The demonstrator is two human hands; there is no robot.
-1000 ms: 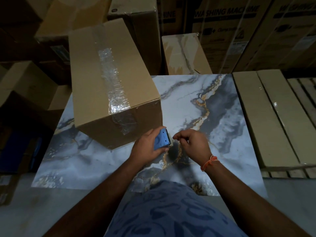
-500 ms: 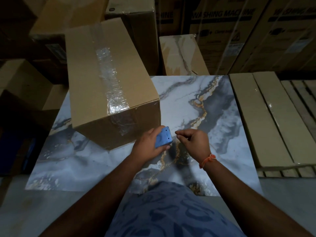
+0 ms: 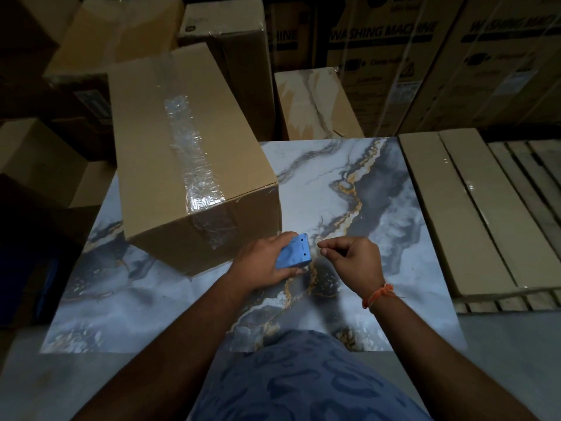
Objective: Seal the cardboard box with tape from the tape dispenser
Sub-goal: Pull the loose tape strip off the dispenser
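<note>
A long brown cardboard box (image 3: 145, 147) lies on the marbled tabletop (image 3: 394, 238), at its left. A strip of clear wrinkled tape (image 3: 191, 165) runs along the box's top seam and down its near end. Just in front of the box's near right corner, my left hand (image 3: 261, 262) grips a blue tape dispenser (image 3: 294, 252). My right hand (image 3: 352, 259) is close beside the dispenser's right edge, thumb and forefinger pinched together. Whether tape lies between those fingers is too fine to tell.
Stacked cardboard cartons, some marked WASHING MACHINE (image 3: 382, 31), wall in the back. More boxes (image 3: 36, 153) stand at the left. Flat long cartons (image 3: 461, 208) lie on a slatted pallet at the right. A marbled slab (image 3: 312, 104) leans behind the table.
Both hands have stayed in front of the box. My right hand's pinched fingers have drawn slightly away from the dispenser. The camera has shifted a little.
</note>
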